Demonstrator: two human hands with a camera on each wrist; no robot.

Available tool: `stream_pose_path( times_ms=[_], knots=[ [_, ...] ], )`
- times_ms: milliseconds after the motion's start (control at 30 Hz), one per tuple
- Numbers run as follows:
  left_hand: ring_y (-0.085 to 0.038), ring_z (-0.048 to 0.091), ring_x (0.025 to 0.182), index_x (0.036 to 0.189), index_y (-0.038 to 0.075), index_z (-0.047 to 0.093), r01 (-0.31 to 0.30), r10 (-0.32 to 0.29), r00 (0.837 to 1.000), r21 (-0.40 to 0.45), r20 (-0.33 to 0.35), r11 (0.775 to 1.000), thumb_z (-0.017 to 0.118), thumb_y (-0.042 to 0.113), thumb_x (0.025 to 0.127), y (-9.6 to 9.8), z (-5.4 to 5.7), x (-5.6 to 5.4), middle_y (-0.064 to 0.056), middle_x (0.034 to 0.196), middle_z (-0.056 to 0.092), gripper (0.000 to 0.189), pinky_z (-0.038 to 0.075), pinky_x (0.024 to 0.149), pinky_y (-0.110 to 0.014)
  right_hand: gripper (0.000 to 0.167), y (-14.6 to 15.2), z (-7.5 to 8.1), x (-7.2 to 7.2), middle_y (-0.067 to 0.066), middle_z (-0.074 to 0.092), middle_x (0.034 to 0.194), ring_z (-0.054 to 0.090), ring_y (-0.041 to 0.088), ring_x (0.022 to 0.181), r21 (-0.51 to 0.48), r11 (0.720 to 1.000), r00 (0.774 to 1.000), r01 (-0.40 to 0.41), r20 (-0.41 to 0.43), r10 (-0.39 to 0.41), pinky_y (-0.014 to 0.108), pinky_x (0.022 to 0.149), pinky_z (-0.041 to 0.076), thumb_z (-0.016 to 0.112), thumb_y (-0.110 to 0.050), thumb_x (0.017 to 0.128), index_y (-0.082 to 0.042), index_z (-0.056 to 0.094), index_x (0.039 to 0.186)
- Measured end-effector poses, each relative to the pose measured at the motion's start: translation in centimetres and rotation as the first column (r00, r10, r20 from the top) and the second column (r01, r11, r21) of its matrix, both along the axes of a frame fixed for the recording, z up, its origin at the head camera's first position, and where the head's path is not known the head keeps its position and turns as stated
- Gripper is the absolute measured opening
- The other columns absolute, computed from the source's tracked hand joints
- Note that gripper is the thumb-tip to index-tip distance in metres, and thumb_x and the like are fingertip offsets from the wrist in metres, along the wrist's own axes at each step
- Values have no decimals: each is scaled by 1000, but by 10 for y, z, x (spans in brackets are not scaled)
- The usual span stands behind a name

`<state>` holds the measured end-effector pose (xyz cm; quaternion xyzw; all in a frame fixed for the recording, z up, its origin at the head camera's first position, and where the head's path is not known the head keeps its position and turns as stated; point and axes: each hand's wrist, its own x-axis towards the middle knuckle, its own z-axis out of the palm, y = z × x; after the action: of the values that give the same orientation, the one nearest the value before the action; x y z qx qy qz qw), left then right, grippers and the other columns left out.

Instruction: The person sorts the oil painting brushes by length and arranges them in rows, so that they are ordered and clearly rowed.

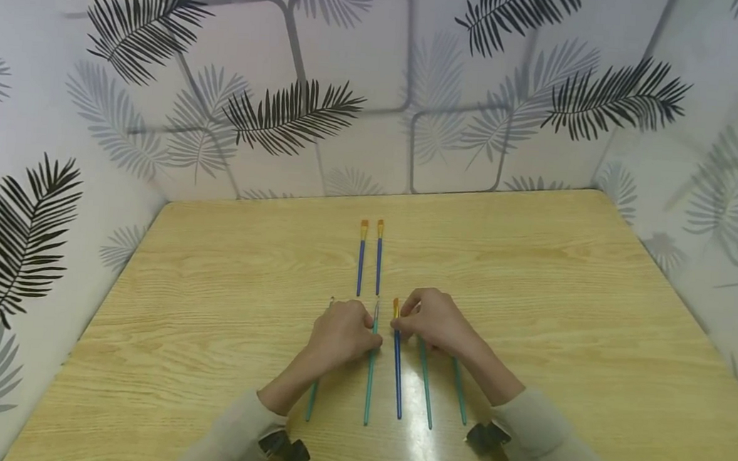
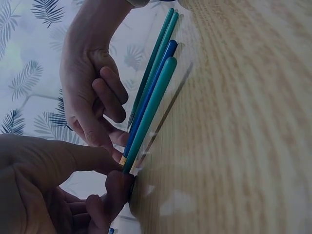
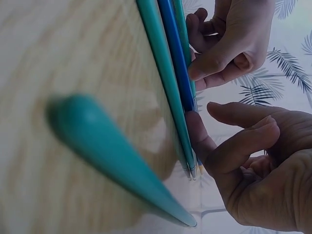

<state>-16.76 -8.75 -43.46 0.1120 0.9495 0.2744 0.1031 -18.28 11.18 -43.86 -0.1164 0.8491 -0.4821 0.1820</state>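
My left hand point(image 1: 342, 332) pinches a teal paintbrush point(image 1: 369, 387) near its metal collar, between thumb and forefinger. Just right of it lies a blue paintbrush point(image 1: 398, 382) with a gold collar and orange bristles. A fingertip of my right hand point(image 1: 437, 322) touches that blue brush near the collar; in the right wrist view, the thumb point(image 3: 229, 109) stands apart from the forefinger. Beneath the right hand lie two more teal brushes, one nearer point(image 1: 425, 391) and one farther right point(image 1: 460, 397), their tips hidden. Another teal brush point(image 1: 312, 398) is partly covered by the left forearm.
Two blue flat paintbrushes, one on the left point(image 1: 361, 266) and one on the right point(image 1: 379, 263), lie side by side beyond the hands, bristles pointing away. All rest on a wooden table point(image 1: 225, 270). A leaf-patterned wall covering point(image 1: 349, 143) rises behind its back edge.
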Motion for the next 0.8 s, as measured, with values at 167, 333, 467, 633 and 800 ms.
stream_pose_path(
  times_ms=[167,333,467,633,800],
  knots=[
    [-5,31,44,55,14,49,-39,39,998,16,45,999,73,8,81,-9,8,0,10,50,37,36,22,41,-19,25,-4,2,1,7,76,75,33,2,35,12,1000,999,-3,33,2,17,37,31,75,-14,93,4,64,107],
    [-6,45,46,101,-3,75,-79,76,996,54,49,995,75,10,83,-21,21,0,2,66,65,23,31,41,-18,21,-6,3,2,9,75,71,31,1,35,10,1000,999,-22,39,22,17,37,29,75,-11,92,3,63,101],
    [-10,58,46,115,-5,71,-90,86,995,77,50,993,75,13,87,-30,28,1,-2,70,73,34,36,40,-18,20,-9,5,2,8,75,71,32,2,36,47,999,999,-21,38,19,17,37,30,77,-13,91,0,63,96],
    [-9,53,43,117,-5,70,-108,103,994,116,42,987,72,14,89,-43,34,4,-3,73,74,34,32,39,-18,20,-12,7,2,6,74,69,33,3,36,106,994,999,-8,36,4,18,37,28,80,-15,90,-4,64,91],
    [-14,56,44,116,-5,70,-131,127,991,140,35,981,70,13,87,-55,36,10,-4,75,74,34,29,40,-18,25,-15,6,2,3,72,62,29,2,34,170,985,1000,-13,16,11,18,36,25,81,-17,88,-4,67,73]
  ],
)
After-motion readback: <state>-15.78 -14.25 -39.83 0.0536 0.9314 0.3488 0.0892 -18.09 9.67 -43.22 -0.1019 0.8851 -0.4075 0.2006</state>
